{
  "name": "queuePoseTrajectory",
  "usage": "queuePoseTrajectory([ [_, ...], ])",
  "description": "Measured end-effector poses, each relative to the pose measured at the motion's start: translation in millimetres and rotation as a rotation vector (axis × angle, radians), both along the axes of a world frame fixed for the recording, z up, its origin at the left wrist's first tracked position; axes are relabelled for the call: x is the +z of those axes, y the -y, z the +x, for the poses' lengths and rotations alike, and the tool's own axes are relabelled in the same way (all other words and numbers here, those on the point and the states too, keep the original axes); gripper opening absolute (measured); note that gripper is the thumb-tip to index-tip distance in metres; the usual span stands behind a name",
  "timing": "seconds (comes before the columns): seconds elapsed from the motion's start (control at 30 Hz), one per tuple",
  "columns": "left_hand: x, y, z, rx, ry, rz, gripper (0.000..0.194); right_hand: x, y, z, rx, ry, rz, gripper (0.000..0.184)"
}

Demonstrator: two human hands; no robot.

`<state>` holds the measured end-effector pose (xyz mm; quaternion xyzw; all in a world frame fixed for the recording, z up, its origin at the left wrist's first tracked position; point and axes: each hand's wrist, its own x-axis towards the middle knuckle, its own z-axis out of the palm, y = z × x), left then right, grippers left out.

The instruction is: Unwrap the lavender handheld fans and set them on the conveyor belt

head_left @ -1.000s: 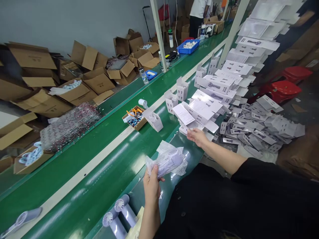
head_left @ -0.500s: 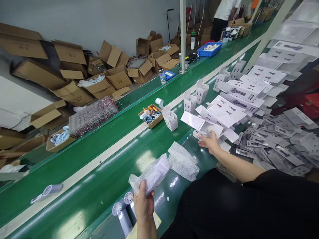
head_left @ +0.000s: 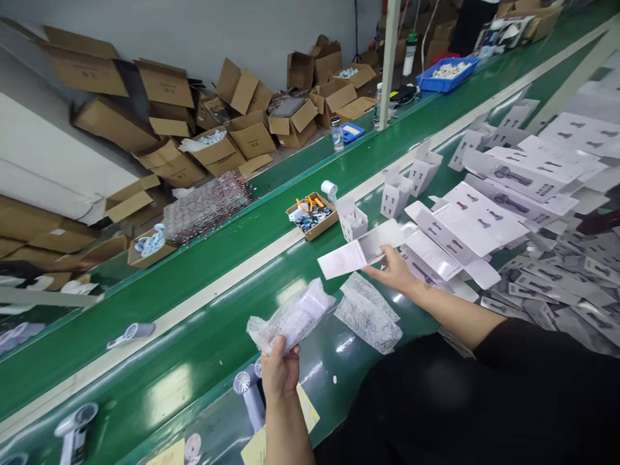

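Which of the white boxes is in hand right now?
The white box in the right hand, with a flap sticking out to the left. The upright boxes and the piled cartons farther right are not gripped.

No readable text or labels.

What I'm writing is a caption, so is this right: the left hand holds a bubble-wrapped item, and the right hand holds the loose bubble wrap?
No: the head view shows the right hand holding a white box; the loose bubble wrap lies on the green surface. The left hand does hold a bubble-wrapped item.
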<state>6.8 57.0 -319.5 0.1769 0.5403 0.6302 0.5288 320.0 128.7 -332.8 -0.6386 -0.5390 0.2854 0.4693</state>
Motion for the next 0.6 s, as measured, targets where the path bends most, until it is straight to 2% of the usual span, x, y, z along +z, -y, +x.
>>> queuePoseTrajectory([
  [0.1, 13.6, -27.3, 10.5, 0.018, -0.025, 0.051, 0.048, -6.9, -60.9, -37.2, 0.224, 0.217, 0.038, 0.054],
  [0.17, 18.4, -52.1, 21.8, 0.033, -0.035, 0.080, 0.049, -14.8, -98.3, -55.7, 0.433, 0.366, 0.040, 0.053],
  [0.23, 18.5, -78.5, 32.9, 0.032, -0.078, 0.088, 0.050, -24.5, -126.4, -66.2, 0.662, 0.433, 0.062, 0.052],
  [0.3, 15.7, -101.3, 41.4, 0.000, -0.213, 0.054, 0.048, -35.1, -144.1, -69.7, 0.817, 0.421, 0.099, 0.051],
  [0.37, 14.8, -116.4, 47.9, -0.059, -0.479, -0.046, 0.042, -44.7, -152.6, -69.1, 0.869, 0.377, 0.112, 0.051],
  [0.43, 19.9, -125.8, 56.1, -0.156, -0.870, -0.180, 0.034, -51.4, -154.6, -67.4, 0.866, 0.342, 0.111, 0.050],
  [0.53, 37.5, -143.4, 79.2, -0.403, -1.443, -0.340, 0.029, -55.5, -152.1, -65.8, 0.861, 0.269, 0.126, 0.051],
  [0.6, 48.5, -162.6, 101.5, -0.574, -1.635, -0.388, 0.027, -56.5, -150.1, -64.5, 0.860, 0.168, 0.124, 0.054],
])
